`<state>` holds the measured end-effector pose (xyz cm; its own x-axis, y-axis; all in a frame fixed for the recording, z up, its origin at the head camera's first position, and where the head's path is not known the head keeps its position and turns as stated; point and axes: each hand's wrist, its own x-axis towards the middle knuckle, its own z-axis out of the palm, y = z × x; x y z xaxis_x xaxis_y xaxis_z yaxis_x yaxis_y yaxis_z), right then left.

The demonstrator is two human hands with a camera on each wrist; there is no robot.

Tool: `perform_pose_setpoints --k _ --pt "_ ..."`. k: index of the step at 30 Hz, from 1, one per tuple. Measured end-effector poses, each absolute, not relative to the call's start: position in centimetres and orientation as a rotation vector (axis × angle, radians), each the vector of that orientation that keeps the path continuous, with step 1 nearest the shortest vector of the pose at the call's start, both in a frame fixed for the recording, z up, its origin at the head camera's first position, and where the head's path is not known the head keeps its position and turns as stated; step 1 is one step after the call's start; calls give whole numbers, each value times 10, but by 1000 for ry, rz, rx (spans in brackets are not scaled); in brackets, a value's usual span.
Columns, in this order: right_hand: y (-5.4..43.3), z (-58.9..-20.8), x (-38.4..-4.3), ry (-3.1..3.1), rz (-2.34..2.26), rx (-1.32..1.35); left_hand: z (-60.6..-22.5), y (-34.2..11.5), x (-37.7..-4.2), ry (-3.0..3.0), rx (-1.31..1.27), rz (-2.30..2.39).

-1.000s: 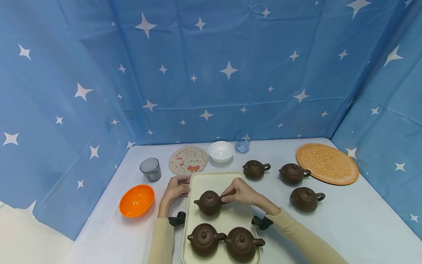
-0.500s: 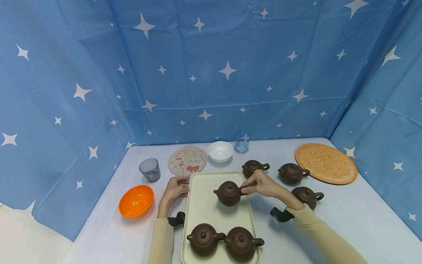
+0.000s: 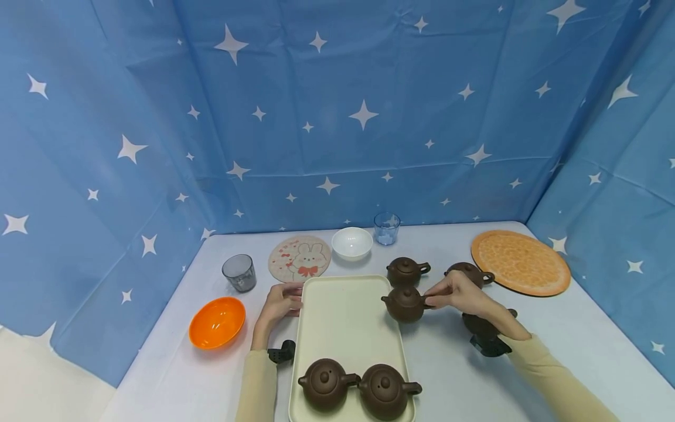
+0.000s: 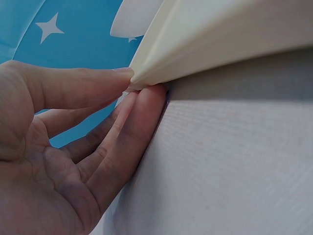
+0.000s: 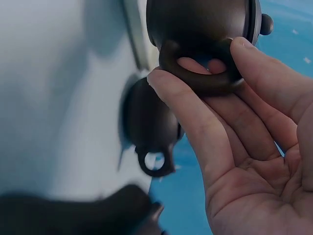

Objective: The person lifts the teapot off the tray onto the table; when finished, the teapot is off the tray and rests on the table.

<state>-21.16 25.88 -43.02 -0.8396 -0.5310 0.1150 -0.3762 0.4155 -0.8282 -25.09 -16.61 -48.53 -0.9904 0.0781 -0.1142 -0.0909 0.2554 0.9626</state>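
Note:
My right hand pinches the handle of a small dark brown teapot, which hangs over the right rim of a cream tray. In the right wrist view, the fingers curl through and around the handle of that teapot. My left hand grips the tray's left edge. Thumb on top and fingers underneath, the left hand pinches the tray's rim in the left wrist view. Two larger brown teapots, one left and one right, stand on the tray's near end.
Right of the tray stand three more brown teapots, one behind, one farther right and one partly hidden by the wrist. Around lie an orange bowl, grey glass, rabbit mat, white bowl, blue glass and orange round mat.
My right hand has carried the small teapot up from the tray's middle and rightward, past its right rim. The left hand has stayed at the tray's edge.

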Motion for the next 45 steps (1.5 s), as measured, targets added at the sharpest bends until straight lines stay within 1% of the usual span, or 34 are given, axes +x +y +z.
perform_pose_setpoints --k 8,18,28,45 --pt "276 -437 -211 2555 -1374 -728 -487 -167 -251 2371 1 1848" --pt "281 -439 -213 2569 -1339 -704 -483 -165 -249 2363 3 1851" --pt "277 -438 -211 2564 -1317 -761 -485 -165 -250 2371 -17 1850" --pt "274 -437 -217 2604 -1176 -775 -485 -165 -251 2364 -37 1853"
